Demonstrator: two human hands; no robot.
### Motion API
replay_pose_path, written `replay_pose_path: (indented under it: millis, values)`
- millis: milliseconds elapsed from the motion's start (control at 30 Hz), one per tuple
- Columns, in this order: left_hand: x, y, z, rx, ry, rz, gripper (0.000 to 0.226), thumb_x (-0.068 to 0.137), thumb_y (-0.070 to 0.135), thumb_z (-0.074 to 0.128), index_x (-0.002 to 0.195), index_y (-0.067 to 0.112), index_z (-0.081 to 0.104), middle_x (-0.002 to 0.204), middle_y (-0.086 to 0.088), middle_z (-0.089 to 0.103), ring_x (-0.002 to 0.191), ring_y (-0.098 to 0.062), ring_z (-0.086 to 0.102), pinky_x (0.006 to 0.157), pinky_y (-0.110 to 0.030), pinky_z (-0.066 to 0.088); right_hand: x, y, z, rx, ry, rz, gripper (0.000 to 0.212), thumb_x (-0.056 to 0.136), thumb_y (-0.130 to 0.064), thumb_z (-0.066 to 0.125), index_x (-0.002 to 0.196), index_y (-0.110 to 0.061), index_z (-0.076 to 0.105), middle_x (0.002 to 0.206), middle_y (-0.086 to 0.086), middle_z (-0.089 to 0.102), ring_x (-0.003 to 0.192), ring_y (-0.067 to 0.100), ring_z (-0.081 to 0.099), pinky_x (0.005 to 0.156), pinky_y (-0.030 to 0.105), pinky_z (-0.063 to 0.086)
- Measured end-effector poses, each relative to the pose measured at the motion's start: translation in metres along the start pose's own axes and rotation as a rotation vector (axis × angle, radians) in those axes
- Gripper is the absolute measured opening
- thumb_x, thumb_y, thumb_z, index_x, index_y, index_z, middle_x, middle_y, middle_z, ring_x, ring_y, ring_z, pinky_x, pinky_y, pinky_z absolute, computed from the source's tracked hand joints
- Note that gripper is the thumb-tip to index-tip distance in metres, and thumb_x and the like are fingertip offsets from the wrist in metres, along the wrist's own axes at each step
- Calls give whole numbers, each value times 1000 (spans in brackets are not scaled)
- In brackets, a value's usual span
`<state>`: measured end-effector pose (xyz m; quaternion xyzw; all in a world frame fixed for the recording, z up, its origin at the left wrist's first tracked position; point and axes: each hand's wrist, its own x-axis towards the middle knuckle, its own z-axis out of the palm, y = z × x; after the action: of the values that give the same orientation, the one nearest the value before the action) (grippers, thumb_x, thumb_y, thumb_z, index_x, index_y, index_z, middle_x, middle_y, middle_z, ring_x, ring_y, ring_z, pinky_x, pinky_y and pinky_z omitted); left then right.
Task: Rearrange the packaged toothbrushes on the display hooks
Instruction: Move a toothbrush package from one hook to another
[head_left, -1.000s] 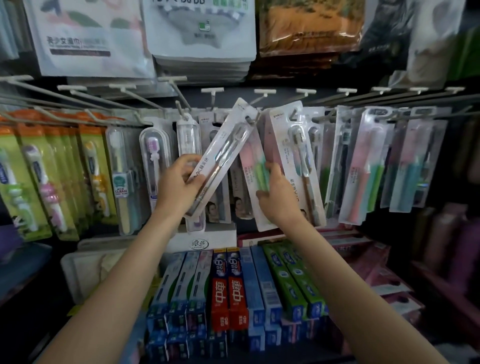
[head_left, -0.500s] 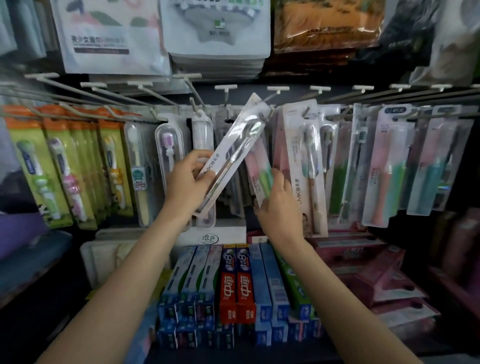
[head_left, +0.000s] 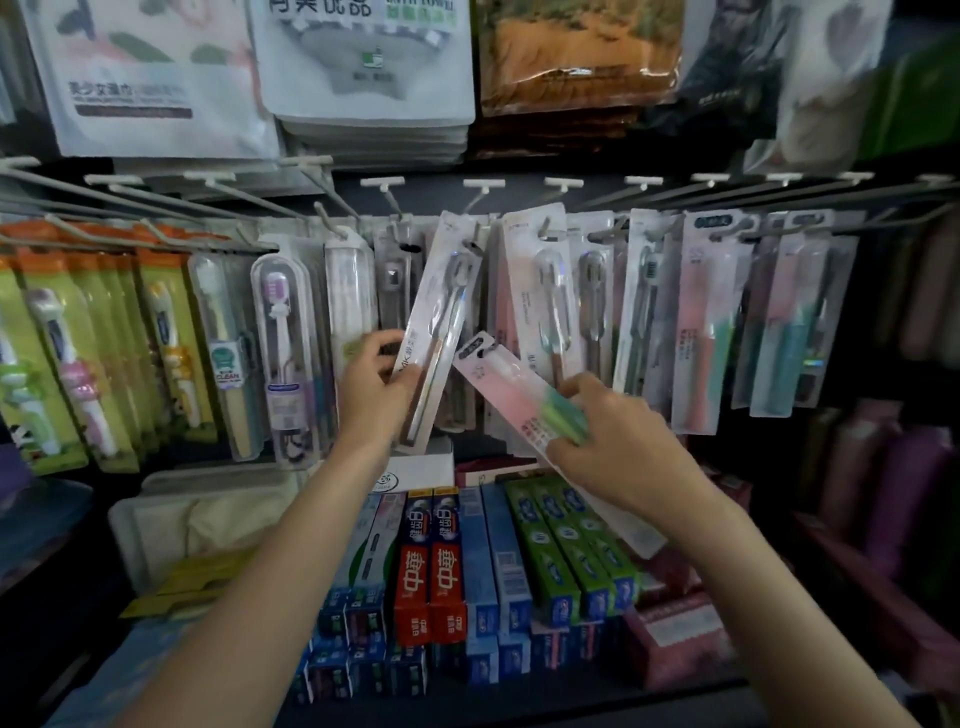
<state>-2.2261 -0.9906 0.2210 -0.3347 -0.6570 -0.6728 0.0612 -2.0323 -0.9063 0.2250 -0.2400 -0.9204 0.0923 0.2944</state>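
- Display hooks (head_left: 483, 184) carry hanging packs above toothpaste boxes (head_left: 441, 561).
- Left hand (head_left: 371, 392) grasps a white toothbrush pack (head_left: 441, 322), top toward 1 o'clock.
- Right hand (head_left: 618, 447) grasps a pink toothbrush pack (head_left: 498, 384), top toward 10 o'clock.

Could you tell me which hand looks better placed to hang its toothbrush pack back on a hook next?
Probably the left hand: its white-grey toothbrush pack stands nearly upright, its top by the metal hooks. The right hand holds its pink-green pack tilted, well below them.

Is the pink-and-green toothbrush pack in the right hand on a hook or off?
Off. The pink-and-green pack lies tilted in the right hand, its hang hole below the hooks and clear of them.
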Motion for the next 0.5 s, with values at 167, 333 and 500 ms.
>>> replay_pose_path:
  millis: [167,333,500]
  values:
    - [-2,-1,12,-156,-10,-83,30,89,0,56,109,22,51,99,3,57,86,-7,54,63,-21,42,-7,9,-39,52,77,-112,37,83,-19,56,118,-17,43,82,-9,56,61,7,52,50,24,42]
    - [-9,-1,19,-221,-72,-123,32,90,-1,54,116,17,50,92,9,59,78,0,54,59,-12,47,-1,15,-52,222,195,-167,39,82,-20,57,118,-14,46,74,-8,54,61,13,58,47,21,43]
    - [-7,0,19,-206,-112,-169,37,89,0,55,124,13,51,97,0,63,93,-16,59,85,-34,50,4,32,-45,342,267,-190,46,69,-32,48,113,-20,48,77,-1,56,66,16,56,59,30,45]
